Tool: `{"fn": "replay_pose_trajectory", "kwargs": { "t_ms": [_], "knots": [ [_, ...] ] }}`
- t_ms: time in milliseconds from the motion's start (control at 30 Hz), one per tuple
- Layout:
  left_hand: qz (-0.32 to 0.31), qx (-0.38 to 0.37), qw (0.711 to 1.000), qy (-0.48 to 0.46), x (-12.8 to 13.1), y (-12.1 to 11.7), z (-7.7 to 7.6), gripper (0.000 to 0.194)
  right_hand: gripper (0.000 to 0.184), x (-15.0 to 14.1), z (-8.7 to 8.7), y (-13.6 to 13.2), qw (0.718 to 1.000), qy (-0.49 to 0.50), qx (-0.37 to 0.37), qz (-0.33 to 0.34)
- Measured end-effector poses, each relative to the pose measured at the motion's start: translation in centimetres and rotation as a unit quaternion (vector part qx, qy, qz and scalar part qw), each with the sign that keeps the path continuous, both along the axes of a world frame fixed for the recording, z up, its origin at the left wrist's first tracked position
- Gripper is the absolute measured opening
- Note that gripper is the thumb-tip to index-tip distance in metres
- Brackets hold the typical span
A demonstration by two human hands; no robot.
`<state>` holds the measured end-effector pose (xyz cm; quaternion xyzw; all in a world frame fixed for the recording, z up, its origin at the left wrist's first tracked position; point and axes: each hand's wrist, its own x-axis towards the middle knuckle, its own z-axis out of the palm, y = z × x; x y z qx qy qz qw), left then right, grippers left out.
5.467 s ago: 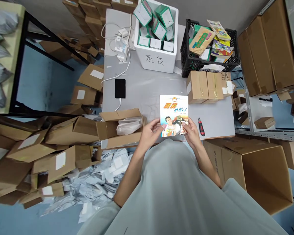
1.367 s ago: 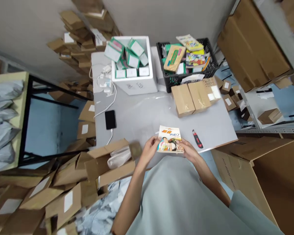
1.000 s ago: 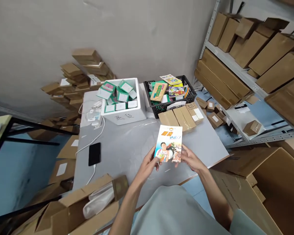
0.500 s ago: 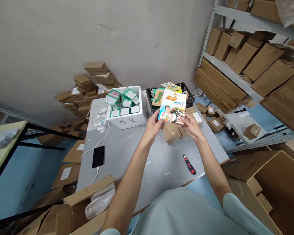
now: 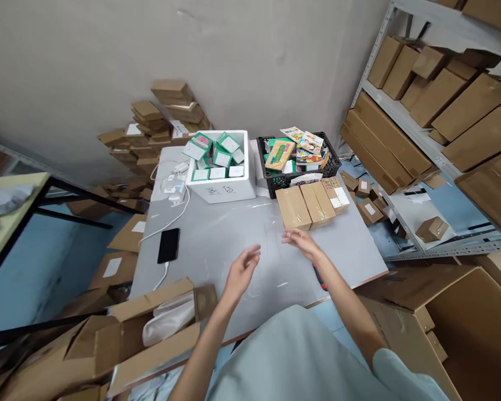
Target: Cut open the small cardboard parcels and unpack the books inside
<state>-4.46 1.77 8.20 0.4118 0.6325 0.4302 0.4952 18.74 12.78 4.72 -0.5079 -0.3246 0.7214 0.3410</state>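
My left hand [image 5: 242,273] hovers over the grey table [image 5: 209,234] with its fingers apart and nothing in it. My right hand [image 5: 301,243], also holding nothing, has its fingers spread just in front of the taped cardboard boxes [image 5: 293,207]. Behind those boxes stands a black plastic crate [image 5: 271,184], and the booklet with a person on its cover [image 5: 311,142] lies on top of its contents. A tan packet [image 5: 279,155] leans in the same crate. The red and black utility knife [image 5: 319,278] is partly hidden under my right forearm.
A white foam box [image 5: 221,196] holds several green-and-white boxes. At the table's left lie a phone [image 5: 168,245] on a cable and a power strip [image 5: 174,189]. An open carton [image 5: 154,301] sits front left, a large carton [image 5: 463,328] front right. Metal shelving [image 5: 404,117] holds cartons.
The booklet has left my hands and rests in the black crate. Both hands have drawn back toward me and opened. The view has shifted slightly.
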Motion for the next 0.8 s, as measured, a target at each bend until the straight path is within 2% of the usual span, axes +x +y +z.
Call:
{"fn": "replay_pose_trajectory", "kwargs": {
  "t_ms": [67, 133, 233, 300, 400, 467, 533, 633, 700, 767, 800],
  "knots": [
    [0.030, -0.054, 0.998, 0.013, -1.7, -6.4, -2.3, 0.066, 0.018, -1.8, -1.7, -3.3, 0.999, -0.008, -0.022, 0.036],
    [0.073, -0.104, 0.992, -0.002, -3.2, -12.1, -3.5, 0.072, 0.018, -3.8, -2.7, -6.0, 0.996, -0.010, -0.039, 0.077],
    [0.166, -0.140, 0.976, -0.034, -5.0, -18.8, -3.3, 0.082, 0.019, -6.6, -3.5, -9.2, 0.988, -0.012, -0.060, 0.142],
    [0.231, -0.134, 0.963, -0.034, -6.2, -21.7, -2.4, 0.082, 0.023, -8.2, -4.0, -11.2, 0.981, -0.013, -0.069, 0.181],
    [0.318, -0.103, 0.942, 0.005, -9.3, -24.2, -1.4, 0.073, 0.033, -10.8, -4.8, -13.7, 0.972, -0.018, -0.067, 0.224],
    [0.370, -0.083, 0.922, 0.082, -12.3, -25.5, -1.4, 0.066, 0.041, -12.5, -5.1, -15.3, 0.968, -0.030, -0.052, 0.242],
    [0.396, -0.054, 0.896, 0.192, -15.8, -26.8, -2.1, 0.060, 0.047, -14.2, -5.3, -17.0, 0.964, -0.049, -0.041, 0.258],
    [0.408, -0.018, 0.864, 0.295, -20.9, -27.8, -4.6, 0.062, 0.056, -16.7, -5.5, -19.4, 0.957, -0.088, -0.044, 0.272],
    [0.427, -0.039, 0.864, 0.265, -23.6, -27.6, -6.7, 0.073, 0.063, -18.6, -5.6, -20.8, 0.959, -0.108, -0.047, 0.259],
    [0.414, -0.085, 0.891, 0.169, -25.5, -26.9, -8.7, 0.079, 0.073, -20.9, -5.7, -22.1, 0.961, -0.123, -0.051, 0.241],
    [0.386, -0.107, 0.909, 0.116, -26.2, -26.5, -9.4, 0.074, 0.079, -22.1, -5.7, -22.7, 0.962, -0.128, -0.051, 0.236]
  ]
}}
